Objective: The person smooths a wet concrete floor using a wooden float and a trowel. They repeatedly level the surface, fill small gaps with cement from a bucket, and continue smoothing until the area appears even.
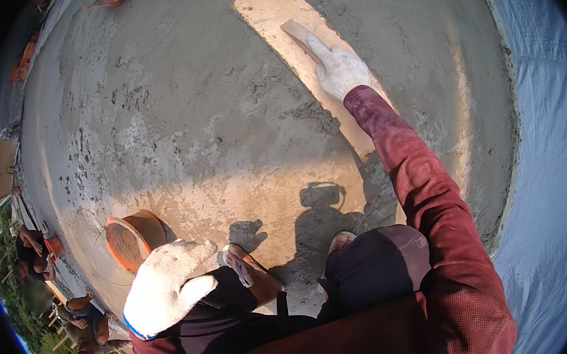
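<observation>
My right hand [340, 71], in a white knit glove, grips the wooden handle [300, 39] on top of a long wooden float [269, 8]. The float lies flat on wet grey concrete [206, 69], angled from far centre to nearer right. My left hand [165, 285], in a cream glove with a blue cuff, hovers by my left knee. Its thumb stands apart from the curved fingers, with nothing seen between them. An orange bucket [145, 233] stands just beyond this hand. A grey shape at my left foot is too unclear to name.
My sandalled feet stand on the concrete, below my shadow. A pale blue sheet [555, 126] runs along the right edge. Other people [84, 322] sit or crouch at the far left, near a small red bucket [54, 247]. Orange objects [24, 59] lie at the upper left.
</observation>
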### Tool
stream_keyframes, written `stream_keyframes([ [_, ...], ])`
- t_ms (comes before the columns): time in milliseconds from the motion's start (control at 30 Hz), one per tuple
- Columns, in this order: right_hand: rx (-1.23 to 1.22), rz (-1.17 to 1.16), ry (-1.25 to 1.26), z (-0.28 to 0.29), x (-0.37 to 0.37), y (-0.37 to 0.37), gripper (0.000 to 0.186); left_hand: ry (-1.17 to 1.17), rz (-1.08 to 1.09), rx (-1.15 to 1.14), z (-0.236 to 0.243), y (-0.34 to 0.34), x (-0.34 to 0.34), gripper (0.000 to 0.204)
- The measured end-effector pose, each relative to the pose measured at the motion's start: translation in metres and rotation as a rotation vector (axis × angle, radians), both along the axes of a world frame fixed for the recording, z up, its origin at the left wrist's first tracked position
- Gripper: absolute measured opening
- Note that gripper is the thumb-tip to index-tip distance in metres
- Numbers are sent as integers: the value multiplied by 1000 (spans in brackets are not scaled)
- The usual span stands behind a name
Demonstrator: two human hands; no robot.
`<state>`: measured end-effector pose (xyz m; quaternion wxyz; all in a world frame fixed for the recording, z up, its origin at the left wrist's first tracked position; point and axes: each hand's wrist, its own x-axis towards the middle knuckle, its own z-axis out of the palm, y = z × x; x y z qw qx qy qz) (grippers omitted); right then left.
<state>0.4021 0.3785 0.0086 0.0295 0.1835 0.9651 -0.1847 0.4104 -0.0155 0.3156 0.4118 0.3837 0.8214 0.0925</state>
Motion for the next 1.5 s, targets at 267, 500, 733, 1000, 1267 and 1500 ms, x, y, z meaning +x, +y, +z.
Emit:
stream_keyframes([
  [267,106,-145,-193,27,100,20,85,-19,387,135,37,-89,51,45],
  [500,74,119,-111,-10,-62,-16,72,197,119,28,14,-69,58,48],
  [733,-116,457,-309,67,153,-95,61,111,185,-42,12,-86,41,42],
  [1000,-20,601,83,-34,-8,-138,63,80,186,-96,14,-86,40,47],
  [1267,-112,581,-49,26,-5,-142,60,115,152,101,-2,-74,43,52],
  [1500,-61,748,-445,5,109,-73,53,-182,230,221,-11,-101,63,56],
])
